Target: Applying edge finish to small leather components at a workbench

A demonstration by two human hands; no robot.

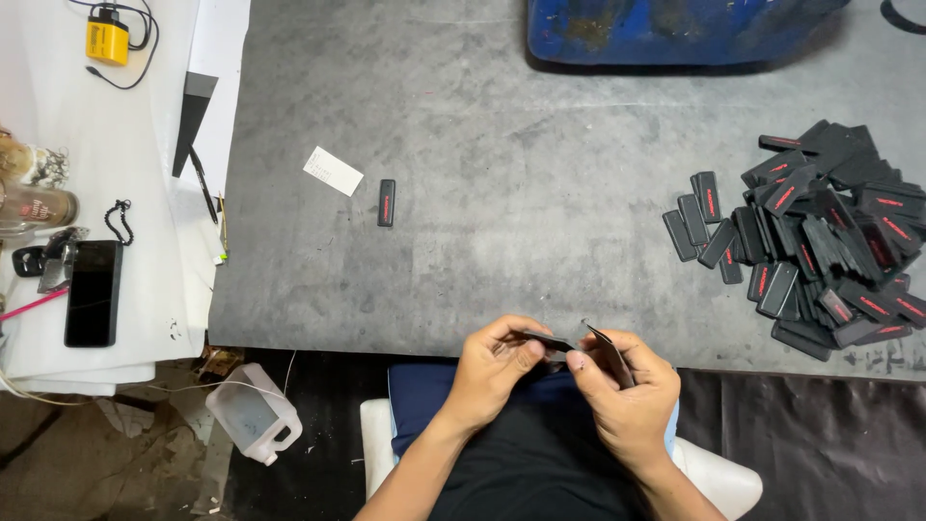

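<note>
Head view: left hand (494, 367) pinching flat black piece (548, 340) by fingertips, right hand (625, 391) gripping second black piece (610, 351), both at near edge of grey mat (502, 193). Pile of black pieces (820, 241) far right.

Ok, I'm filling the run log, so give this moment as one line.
left hand: holds black piece | right hand: holds flat black piece | pile of black pieces: right on grey mat

Even, moderately bright overhead light. Grey work mat (502, 193) evenly lit, no glare. Soft shadow under blue tub (675, 29) at 12 o'clock. Dim floor at 7 o'clock. Focus sharp throughout; slight wide-angle bending at edges.
</note>
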